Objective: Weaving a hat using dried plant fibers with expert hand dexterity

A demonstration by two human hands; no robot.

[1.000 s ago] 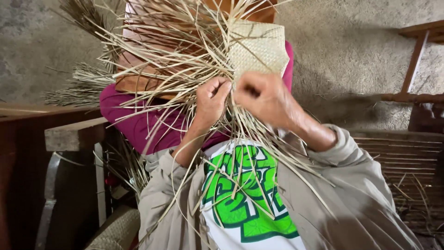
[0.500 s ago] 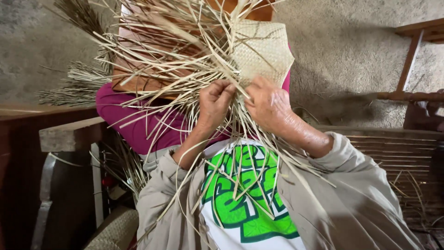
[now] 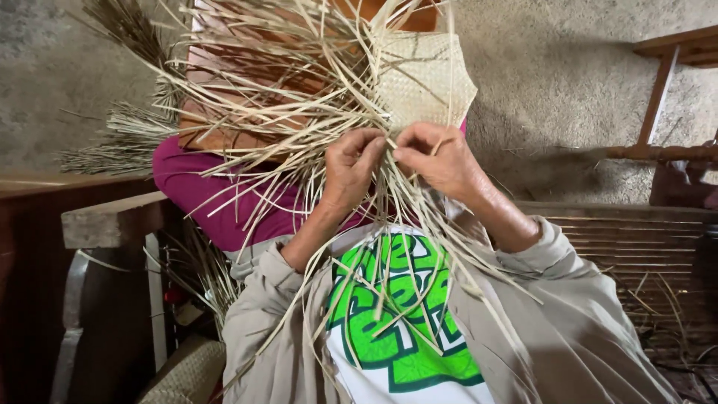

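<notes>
Both hands meet at chest height under a pale woven straw panel (image 3: 426,78). The left hand (image 3: 351,168) pinches loose straw strips (image 3: 284,112) between curled fingers; the right hand (image 3: 437,161) is closed on strips at the panel's lower edge. A green-and-white shirt print (image 3: 393,314) sits below, on the chest.

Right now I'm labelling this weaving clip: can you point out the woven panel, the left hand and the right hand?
woven panel (image 3: 426,78), head view, middle of the finished weave.
left hand (image 3: 350,168), head view, back of the hand.
right hand (image 3: 441,161), head view, back of the hand.
</notes>
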